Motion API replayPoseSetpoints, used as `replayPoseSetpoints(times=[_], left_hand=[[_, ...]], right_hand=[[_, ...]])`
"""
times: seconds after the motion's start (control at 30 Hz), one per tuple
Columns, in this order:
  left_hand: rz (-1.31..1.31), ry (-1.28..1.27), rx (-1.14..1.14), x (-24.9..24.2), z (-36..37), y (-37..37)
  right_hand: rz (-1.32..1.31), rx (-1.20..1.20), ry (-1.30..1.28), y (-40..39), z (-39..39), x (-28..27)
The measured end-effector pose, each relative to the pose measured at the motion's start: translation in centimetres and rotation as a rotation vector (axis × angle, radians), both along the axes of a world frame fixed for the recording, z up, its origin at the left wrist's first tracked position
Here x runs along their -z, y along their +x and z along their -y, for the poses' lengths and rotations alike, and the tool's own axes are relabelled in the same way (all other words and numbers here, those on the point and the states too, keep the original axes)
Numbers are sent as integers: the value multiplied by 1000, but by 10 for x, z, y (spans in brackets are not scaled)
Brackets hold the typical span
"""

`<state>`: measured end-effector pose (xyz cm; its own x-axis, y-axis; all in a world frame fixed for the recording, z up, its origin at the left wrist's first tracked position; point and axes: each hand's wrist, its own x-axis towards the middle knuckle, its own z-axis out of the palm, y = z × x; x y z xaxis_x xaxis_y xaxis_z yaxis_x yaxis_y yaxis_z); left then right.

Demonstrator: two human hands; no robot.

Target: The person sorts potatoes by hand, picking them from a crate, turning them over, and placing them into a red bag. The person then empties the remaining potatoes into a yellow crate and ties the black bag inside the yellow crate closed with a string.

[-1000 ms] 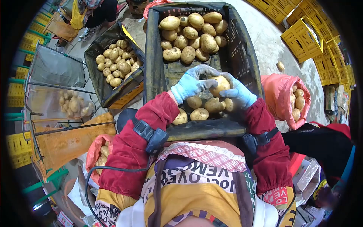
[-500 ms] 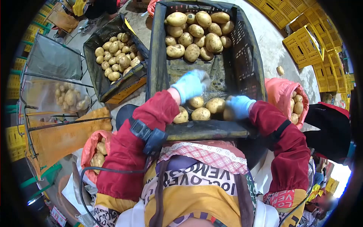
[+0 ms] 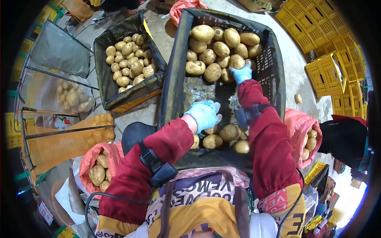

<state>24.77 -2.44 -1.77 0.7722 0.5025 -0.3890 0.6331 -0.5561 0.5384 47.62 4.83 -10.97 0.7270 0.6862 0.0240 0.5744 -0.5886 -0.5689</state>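
Observation:
A large dark-lined crate stands in front of me, with a pile of potatoes at its far end and several more potatoes at its near end. My right hand, in a blue glove, reaches to the far pile, its fingers around a potato at the pile's near edge. Over the middle left of the crate is my left hand, also gloved in blue, fingers apart and holding nothing, just above the near potatoes.
A smaller lined crate of potatoes stands at left. Pink sacks of potatoes flank me. Netting bags hang on a metal frame at far left. Yellow crates are stacked at right; one potato lies on the floor.
My right hand has moved from the near potatoes to the far pile and taken hold of a potato there. My left hand has come lower in view, its fingers now spread. The whole view has shifted.

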Motion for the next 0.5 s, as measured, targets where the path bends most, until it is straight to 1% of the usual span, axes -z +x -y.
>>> replayPoseSetpoints(times=[0.03, 0.07, 0.13, 0.17, 0.2, 0.27, 0.3, 0.33, 0.4, 0.47, 0.5], left_hand=[[40, -20, -21, 1, -2, -1], [41, -18, -23, 1, -4, -3], [21, -40, -43, -3, -6, -3], [21, -69, -50, -4, -8, -1], [28, -70, -52, 4, -9, 0], [294, 25, -143, 29, -9, 2], [394, -145, -282, 17, -10, 3], [384, -237, -346, 3, -13, 4], [555, -641, -466, 5, -18, 6], [773, -1216, -582, -19, -15, 0], [805, -1447, -489, -17, -20, -2]], right_hand=[[-201, -2, 181, 17, -9, 36], [-201, -4, 182, 17, -10, 33], [-650, -30, 387, 15, -2, 14], [-782, 31, 306, 18, 1, 5], [-775, 29, 304, 18, 9, -6], [-1323, -69, 355, 15, 34, -24], [-1356, -127, 386, 12, 48, -33], [-1385, -186, 421, 9, 63, -42], [-1384, -426, 377, -6, 94, -85], [-1055, -551, 441, -17, 120, -94], [-859, -594, 473, -24, 134, -99]])
